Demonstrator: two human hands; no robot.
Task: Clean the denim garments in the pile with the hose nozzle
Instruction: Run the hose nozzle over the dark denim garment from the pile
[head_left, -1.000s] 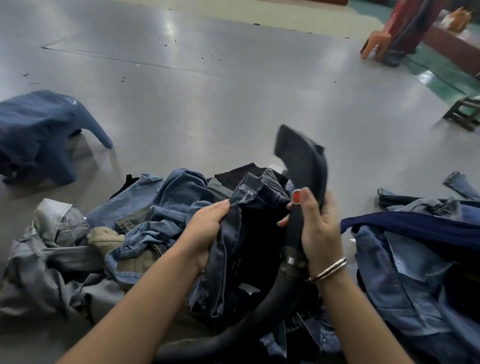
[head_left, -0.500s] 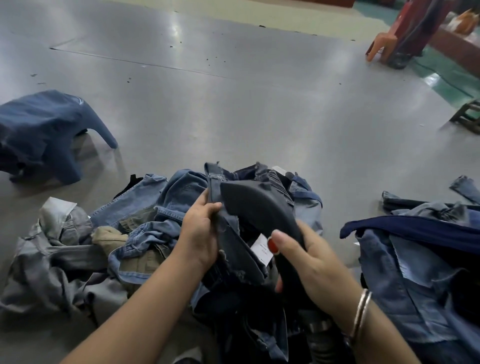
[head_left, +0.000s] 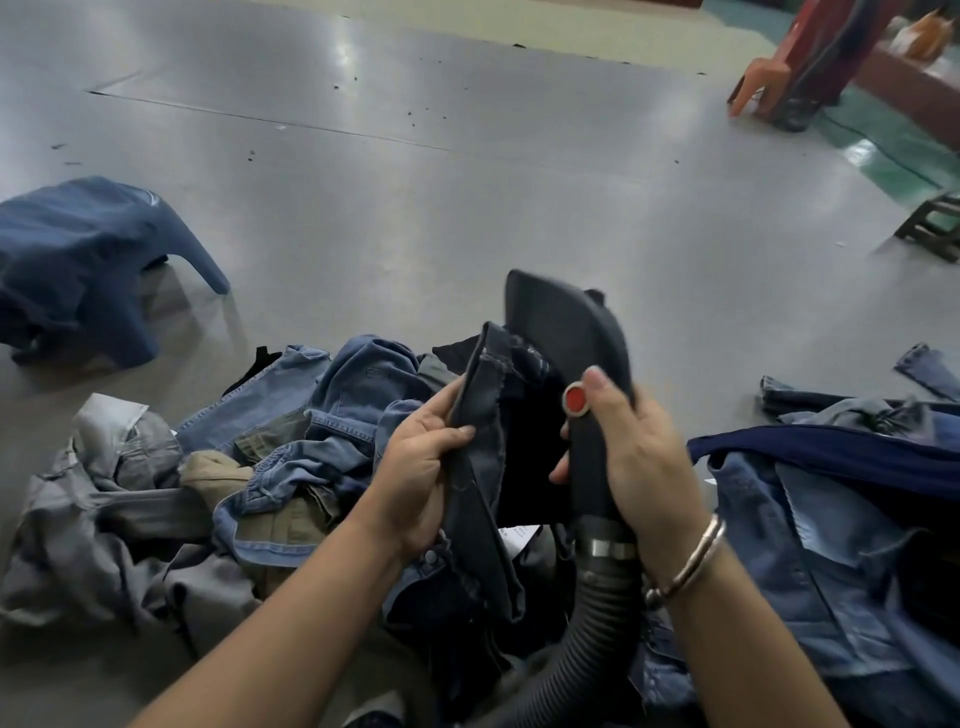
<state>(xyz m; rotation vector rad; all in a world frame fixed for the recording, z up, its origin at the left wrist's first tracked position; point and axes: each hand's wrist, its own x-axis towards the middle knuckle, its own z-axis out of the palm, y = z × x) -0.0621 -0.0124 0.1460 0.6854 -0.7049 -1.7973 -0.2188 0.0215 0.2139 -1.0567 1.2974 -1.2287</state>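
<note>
A dark denim garment (head_left: 485, 415) is held up in front of me over the pile of denim garments (head_left: 291, 447) on the grey floor. My left hand (head_left: 421, 467) grips its folded edge, thumb across the cloth. My right hand (head_left: 631, 457) grips the handle of the black hose nozzle (head_left: 563, 332), thumb beside its red button (head_left: 575, 399). The nozzle's wide head is raised above the garment's top edge, tilted up and away. A ribbed black hose (head_left: 587, 639) runs down from the handle between my forearms.
A second heap of blue denim (head_left: 831, 519) lies at my right. A blue plastic stool (head_left: 88, 249) stands at the left. At the far right are an orange stool (head_left: 753, 88), a red post and a low dark stool (head_left: 935, 228). Grey floor (head_left: 467, 197) stretches ahead.
The nozzle head has swung up from lying face down on the garment to standing raised above it. My left hand has shifted its grip on the garment's edge.
</note>
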